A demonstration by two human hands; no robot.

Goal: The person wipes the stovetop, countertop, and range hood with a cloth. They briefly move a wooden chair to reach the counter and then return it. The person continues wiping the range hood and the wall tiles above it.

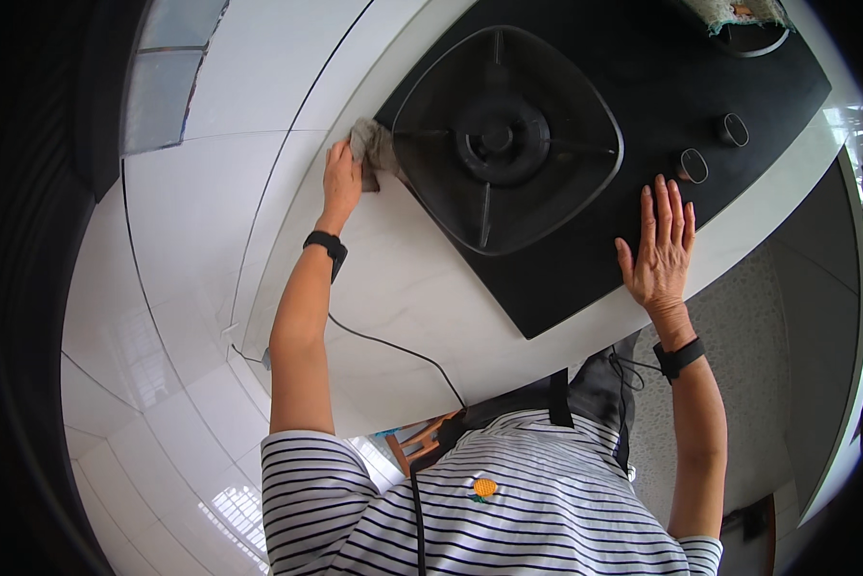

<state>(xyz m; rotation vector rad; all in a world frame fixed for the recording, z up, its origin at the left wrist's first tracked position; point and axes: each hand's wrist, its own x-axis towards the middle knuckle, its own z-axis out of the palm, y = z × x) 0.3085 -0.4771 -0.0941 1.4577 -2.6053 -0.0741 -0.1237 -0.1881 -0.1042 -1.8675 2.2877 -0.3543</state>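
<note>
Beyond the left edge of a black gas cooktop (529, 288), my left hand (341, 183) grips a crumpled grey cloth (372, 147). The cloth lies against the white countertop (395, 266) at the cooktop's back left corner. My right hand (658, 255) rests flat near the cooktop's front edge with its fingers spread and nothing in it. Just past its fingertips are two round control knobs (693, 165). Between my hands stands a large, dark, rounded-square pan support (503, 216) with a burner (500, 137) at its centre.
White wall tiles (208, 209) rise along the left. A thin black cable (395, 342) crosses the countertop near my body. At the top right, a frayed cloth (748, 14) lies over a dark round object with a pale rim. Part of a wooden chair (421, 439) shows below the counter.
</note>
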